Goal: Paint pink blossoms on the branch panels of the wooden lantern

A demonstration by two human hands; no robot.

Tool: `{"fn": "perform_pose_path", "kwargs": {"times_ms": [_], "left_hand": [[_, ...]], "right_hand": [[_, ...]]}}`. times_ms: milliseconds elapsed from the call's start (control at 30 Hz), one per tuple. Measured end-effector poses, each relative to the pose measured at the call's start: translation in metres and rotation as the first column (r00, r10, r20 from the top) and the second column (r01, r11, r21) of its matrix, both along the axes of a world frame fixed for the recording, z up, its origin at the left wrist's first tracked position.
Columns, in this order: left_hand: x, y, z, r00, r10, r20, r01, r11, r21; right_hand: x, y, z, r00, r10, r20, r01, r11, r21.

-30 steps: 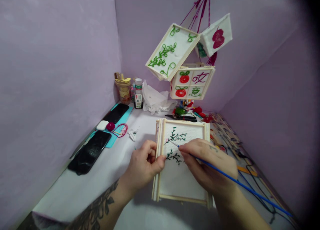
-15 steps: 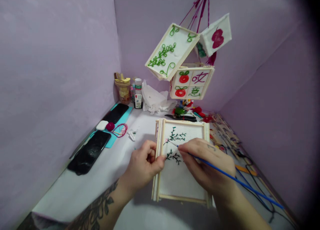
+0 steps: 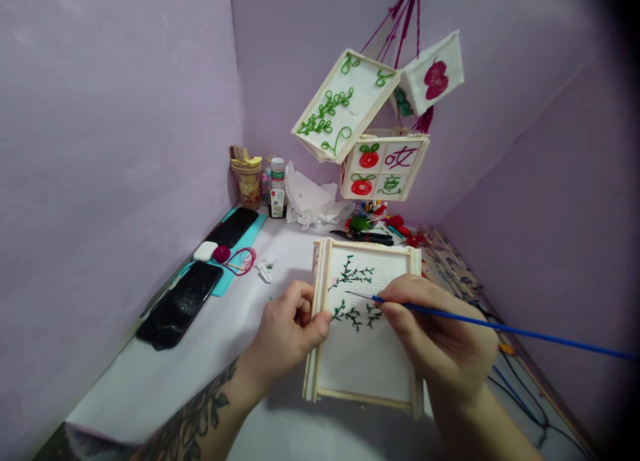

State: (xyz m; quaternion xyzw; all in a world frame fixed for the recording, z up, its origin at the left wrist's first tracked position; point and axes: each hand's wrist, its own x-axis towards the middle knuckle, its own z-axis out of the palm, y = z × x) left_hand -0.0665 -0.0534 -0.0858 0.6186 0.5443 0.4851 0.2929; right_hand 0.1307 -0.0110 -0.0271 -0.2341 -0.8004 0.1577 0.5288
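Note:
A wood-framed paper lantern (image 3: 367, 371) stands tilted toward me on the white table. Dark green branches and a small pink spot are painted on its upper white panel. My left hand (image 3: 293, 327) grips the lantern's left edge, thumb on the front strip and fingers curled behind. In a pinch of thumb and fingers, my right hand (image 3: 440, 334) holds a thin blue paintbrush (image 3: 450, 312). The brush's fine tip points left, over the panel between the upper and lower branches; whether it touches the paper I cannot tell.
Decorated lanterns (image 3: 385, 167) hang on purple cords above the table's back. Two black phones (image 3: 180, 306), a magenta yarn ball (image 3: 221, 253) and a white case lie left. Behind are a bottle (image 3: 277, 189), crumpled tissue (image 3: 310, 197) and black-handled pliers (image 3: 365, 236). Cables (image 3: 530, 404) run along the right.
My right hand has moved right with the paintbrush, its tip drawn off the pink spot and slightly down. More of the lower branches shows. My left hand and the lantern stay nearly the same.

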Motion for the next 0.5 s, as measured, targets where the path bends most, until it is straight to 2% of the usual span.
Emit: {"fn": "perform_pose_path", "kwargs": {"times_ms": [67, 267, 500], "left_hand": [[-0.0001, -0.0003, 0.0001, 1.000, -0.001, -0.003, 0.001, 1.000, 0.008], [0.0005, -0.0005, -0.0002, 1.000, -0.001, -0.003, 0.001, 1.000, 0.017], [0.0009, -0.0009, -0.0008, 1.000, -0.008, -0.007, 0.008, 1.000, 0.016]], "right_hand": [[0.0004, -0.0016, -0.0005, 1.000, -0.006, -0.007, 0.006, 1.000, 0.003], [-0.0034, -0.0064, -0.0023, 0.987, -0.110, 0.116, 0.104, 0.993, 0.055], [-0.0049, -0.0036, -0.0064, 0.983, -0.123, 0.135, 0.108, 0.987, 0.117]]}}
